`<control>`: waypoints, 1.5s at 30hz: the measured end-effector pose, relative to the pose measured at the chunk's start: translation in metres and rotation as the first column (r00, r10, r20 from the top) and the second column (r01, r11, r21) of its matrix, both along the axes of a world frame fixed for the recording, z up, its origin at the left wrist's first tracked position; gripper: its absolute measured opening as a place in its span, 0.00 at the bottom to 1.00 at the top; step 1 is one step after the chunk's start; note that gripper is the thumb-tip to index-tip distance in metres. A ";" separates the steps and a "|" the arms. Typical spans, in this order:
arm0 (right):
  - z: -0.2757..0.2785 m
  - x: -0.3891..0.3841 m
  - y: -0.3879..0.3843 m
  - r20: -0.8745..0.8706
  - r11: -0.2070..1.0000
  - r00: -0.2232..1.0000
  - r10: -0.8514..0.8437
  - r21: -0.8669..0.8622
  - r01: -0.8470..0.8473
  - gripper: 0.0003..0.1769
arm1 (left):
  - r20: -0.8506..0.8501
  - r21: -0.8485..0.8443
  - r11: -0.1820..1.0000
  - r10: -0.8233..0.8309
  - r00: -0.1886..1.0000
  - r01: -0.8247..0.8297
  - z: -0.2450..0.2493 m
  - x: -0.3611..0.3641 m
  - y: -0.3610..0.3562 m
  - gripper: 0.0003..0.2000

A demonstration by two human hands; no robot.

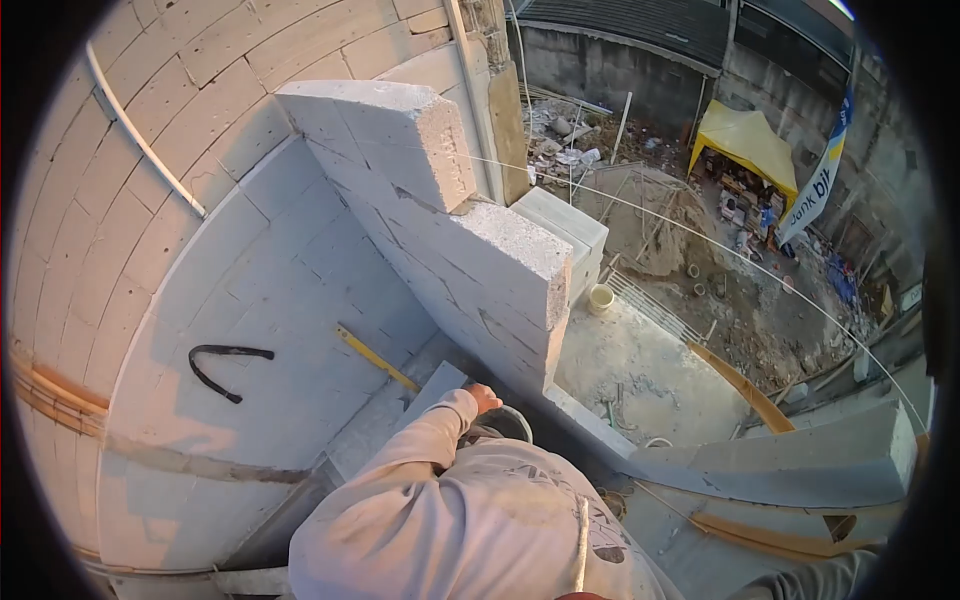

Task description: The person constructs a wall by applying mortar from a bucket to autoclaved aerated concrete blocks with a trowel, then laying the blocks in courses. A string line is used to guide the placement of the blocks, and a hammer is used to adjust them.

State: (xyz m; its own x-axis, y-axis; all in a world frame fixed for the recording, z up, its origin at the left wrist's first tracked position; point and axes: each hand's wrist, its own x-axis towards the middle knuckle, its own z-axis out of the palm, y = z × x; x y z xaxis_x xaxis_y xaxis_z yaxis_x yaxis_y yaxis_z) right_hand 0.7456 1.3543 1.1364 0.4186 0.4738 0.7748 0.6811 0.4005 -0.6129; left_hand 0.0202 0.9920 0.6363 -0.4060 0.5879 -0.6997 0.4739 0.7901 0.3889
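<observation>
Unfinished block walls, upper left down to centre – open yard [665, 255] below at upper right.

Bucket [525, 420] sits just below frame centre, partly hidden by the person's shirt [500, 520]. Left hand [485, 398] is at its upper-left side, fingers curled; can't tell if they're gripping the rim, a handle or something else. Right hand out of frame, so no read on its fingers.

Just left of the hand: grey block [437, 383]. Further left: yellow level [377, 357], then black hose [225, 367]. Stepped wall [440, 240] rises above the hand; string [740, 255] runs from it to the right edge.

Risks, my judgement: bucket could tip if the forearm catches it or the hand pulls off-centre. Level could slide if an elbow bumps it. Anything knocked over the slab's [650, 365] far edge could drop to the yard – people could be below.

Containers: bucket contents don't read, view too small and blocked. Pale tub [600, 304], right of centre on the slab – contents unclear too.
</observation>
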 end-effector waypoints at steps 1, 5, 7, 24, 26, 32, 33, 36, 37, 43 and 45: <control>0.002 0.001 -0.001 0.001 1.000 1.000 -0.012 -0.009 0.012 0.19 | 0.000 0.003 1.000 0.009 1.000 -0.009 0.001 0.000 -0.004 0.24; 0.010 0.001 -0.005 0.002 0.999 1.000 -0.028 -0.028 0.028 0.20 | 0.010 -0.049 0.997 -0.057 0.998 0.058 0.004 0.007 -0.011 0.24; 0.011 0.001 -0.005 -0.005 0.999 1.000 -0.028 -0.033 0.028 0.20 | 0.037 -0.109 0.992 -0.059 0.998 0.063 0.014 0.006 -0.017 0.25; 0.015 0.013 -0.024 -0.007 0.997 1.000 -0.020 -0.074 0.019 0.22 | 0.014 -0.126 0.975 -0.183 0.983 0.183 0.028 0.007 0.009 0.25; 0.017 0.015 -0.021 -0.010 0.996 1.000 0.012 -0.086 -0.013 0.22 | 0.006 -0.133 0.978 -0.161 0.987 0.161 0.028 0.007 0.008 0.25; 0.018 -0.024 -0.036 -0.123 0.997 0.992 0.024 -0.068 -0.032 0.23 | -0.024 -0.188 0.956 -0.235 0.972 0.227 0.029 0.004 0.008 0.25; 0.016 -0.026 -0.037 -0.132 0.998 0.991 0.010 -0.065 -0.018 0.23 | -0.024 -0.193 0.961 -0.205 0.978 0.197 0.032 0.005 0.008 0.25; 0.009 -0.012 -0.033 -0.064 0.997 0.998 -0.028 -0.072 0.023 0.23 | -0.023 -0.183 0.970 -0.167 0.986 0.160 0.032 0.004 0.010 0.25; 0.005 -0.007 -0.032 -0.038 0.996 0.998 -0.042 -0.075 0.039 0.23 | -0.022 -0.170 0.973 -0.161 0.987 0.155 0.032 0.004 0.010 0.25; -0.005 0.001 -0.032 0.035 0.992 0.995 -0.093 -0.078 0.095 0.23 | -0.025 -0.178 0.952 -0.257 0.966 0.249 0.053 0.009 0.020 0.25; -0.009 0.002 -0.031 0.047 0.992 0.994 -0.100 -0.079 0.103 0.23 | -0.042 -0.178 0.945 -0.284 0.958 0.273 0.050 0.008 0.021 0.25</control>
